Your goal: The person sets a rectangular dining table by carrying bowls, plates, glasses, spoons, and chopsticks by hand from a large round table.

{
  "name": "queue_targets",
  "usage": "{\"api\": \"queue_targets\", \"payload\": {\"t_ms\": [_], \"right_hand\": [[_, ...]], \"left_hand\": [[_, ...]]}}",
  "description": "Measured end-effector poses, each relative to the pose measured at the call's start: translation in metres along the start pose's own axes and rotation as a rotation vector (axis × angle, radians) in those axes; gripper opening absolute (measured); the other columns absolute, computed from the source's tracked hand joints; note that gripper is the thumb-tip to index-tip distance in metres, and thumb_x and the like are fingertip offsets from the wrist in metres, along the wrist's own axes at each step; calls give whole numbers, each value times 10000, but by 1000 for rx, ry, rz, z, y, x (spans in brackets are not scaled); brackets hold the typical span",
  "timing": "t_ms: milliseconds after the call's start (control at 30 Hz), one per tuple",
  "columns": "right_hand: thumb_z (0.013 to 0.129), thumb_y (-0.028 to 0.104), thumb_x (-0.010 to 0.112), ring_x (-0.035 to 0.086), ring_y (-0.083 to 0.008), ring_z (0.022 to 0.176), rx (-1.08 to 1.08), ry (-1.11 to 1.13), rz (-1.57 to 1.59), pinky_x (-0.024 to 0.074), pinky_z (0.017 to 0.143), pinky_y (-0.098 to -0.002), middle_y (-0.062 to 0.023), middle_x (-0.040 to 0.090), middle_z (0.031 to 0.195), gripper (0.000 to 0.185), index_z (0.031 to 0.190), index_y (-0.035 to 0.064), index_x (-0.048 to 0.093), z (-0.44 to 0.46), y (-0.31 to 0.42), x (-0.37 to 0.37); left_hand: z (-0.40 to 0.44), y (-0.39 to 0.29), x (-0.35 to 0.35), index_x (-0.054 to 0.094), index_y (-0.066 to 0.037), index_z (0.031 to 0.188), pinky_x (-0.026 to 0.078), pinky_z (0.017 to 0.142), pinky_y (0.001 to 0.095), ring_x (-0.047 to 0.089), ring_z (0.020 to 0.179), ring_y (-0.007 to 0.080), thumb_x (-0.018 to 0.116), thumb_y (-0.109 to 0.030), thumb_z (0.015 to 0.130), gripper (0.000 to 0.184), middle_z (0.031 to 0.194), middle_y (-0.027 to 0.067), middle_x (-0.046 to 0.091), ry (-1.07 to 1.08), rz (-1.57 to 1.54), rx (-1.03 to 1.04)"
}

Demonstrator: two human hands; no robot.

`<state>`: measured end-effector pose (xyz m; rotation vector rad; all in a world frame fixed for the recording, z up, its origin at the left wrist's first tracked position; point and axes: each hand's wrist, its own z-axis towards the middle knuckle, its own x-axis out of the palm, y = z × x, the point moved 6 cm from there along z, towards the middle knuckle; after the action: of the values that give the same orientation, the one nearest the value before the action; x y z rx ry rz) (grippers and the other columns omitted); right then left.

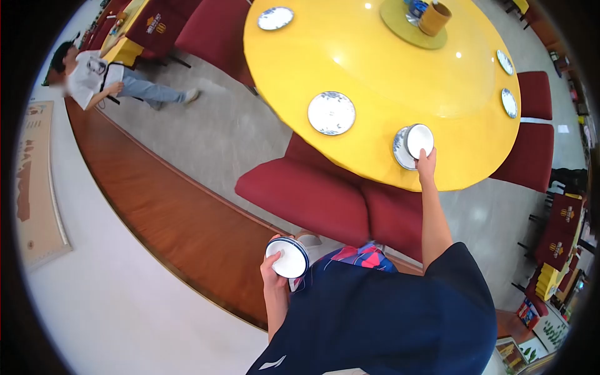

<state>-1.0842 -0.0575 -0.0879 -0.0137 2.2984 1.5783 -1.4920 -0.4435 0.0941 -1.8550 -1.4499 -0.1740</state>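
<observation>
My left hand point(272, 267) grips a stack of small white dishes with blue rims point(290, 259), held close to my body, its thumb on the top dish. Reaching out over the yellow table point(375, 150), my right hand point(426, 164) pinches the near edge of a small white dish point(419, 139). That dish is above the right part of a larger blue-patterned plate point(401, 150) and partly covers it; whether the two touch, I cannot tell. To the left of it lies another patterned plate point(331, 113).
More plates lie at the table's upper left point(275, 19) and right side point(509, 103). A round turntable point(390, 22) holds a brown cup point(435, 19). Red chairs point(306, 197) line the near edge. A person point(94, 75) stands at the upper left.
</observation>
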Motion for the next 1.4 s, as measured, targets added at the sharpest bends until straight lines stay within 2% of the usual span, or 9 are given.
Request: {"api": "queue_targets", "payload": {"t_ms": [100, 233, 400, 567, 833, 933, 1033, 1300, 1400], "right_hand": [[943, 155, 517, 437, -117, 471, -25, -44, 204, 356, 407, -242, -97, 575, 794, 284, 1206, 75, 446, -30, 46, 39], [952, 153, 491, 406, -104, 486, 257, 118, 447, 284, 400, -254, -67, 504, 731, 154, 1069, 110, 400, -62, 80, 87], [1001, 213, 400, 389, -108, 500, 420, 204, 605, 310, 434, -248, -46, 505, 721, 192, 940, 52, 485, -121, 134, 160], [977, 162, 407, 386, -106, 495, 420, 257, 597, 315, 428, -240, -54, 507, 711, 126, 982, 67, 490, -160, 145, 255], [961, 131, 420, 404, -110, 504, 452, 192, 630, 312, 425, -241, -68, 506, 716, 87, 1004, 71, 466, -179, 175, 383], [969, 145, 418, 407, -109, 509, 453, 151, 701, 310, 425, -241, -69, 503, 718, 103, 1005, 59, 464, -165, 181, 447], [982, 162, 404, 408, -106, 511, 482, 95, 795, 309, 424, -242, -67, 501, 713, 132, 997, 46, 464, -159, 199, 512], [993, 168, 403, 406, -102, 516, 457, 56, 779, 312, 436, -243, -66, 503, 733, 141, 1001, 35, 448, -116, 273, 642], [1020, 207, 402, 368, -95, 512, 460, 22, 978, 286, 434, -240, -45, 457, 717, 179, 986, 41, 460, -86, 272, 693]], "left_hand": [[11, -46, -44, 512, 15, 1300, 493, 980, 430, 610, 1104, 348, 584, -67, 770, 542, 1180, 219, 624, -17, -63, 40], [-5, -107, -86, 523, 17, 1295, 507, 960, 419, 621, 1078, 325, 571, -65, 772, 531, 1137, 189, 636, -90, -107, 102], [-41, -205, -111, 521, -8, 1312, 516, 937, 426, 622, 1061, 307, 553, -74, 795, 522, 1156, 156, 631, -150, -98, 149], [24, -266, -155, 508, -11, 1322, 514, 942, 452, 617, 1081, 324, 555, -88, 798, 532, 1165, 160, 628, -62, -232, 204], [102, -396, -131, 504, 45, 1287, 506, 960, 486, 607, 1113, 366, 547, -112, 800, 514, 1205, 210, 613, -47, -229, 194], [151, -471, -124, 473, 7, 1329, 507, 917, 590, 579, 1151, 414, 544, -133, 801, 551, 1264, 249, 576, -23, -285, 186], [185, -554, -114, 471, 68, 1302, 491, 977, 512, 590, 1138, 405, 540, -131, 793, 551, 1240, 252, 591, -29, -155, 223], [280, -695, -121, 473, 33, 1315, 522, 921, 525, 618, 1095, 379, 545, -130, 802, 543, 1225, 210, 608, -144, -117, 240], [332, -724, -120, 475, 21, 1322, 511, 931, 549, 608, 1114, 383, 549, -131, 794, 555, 1232, 200, 608, -183, -137, 196]]}}
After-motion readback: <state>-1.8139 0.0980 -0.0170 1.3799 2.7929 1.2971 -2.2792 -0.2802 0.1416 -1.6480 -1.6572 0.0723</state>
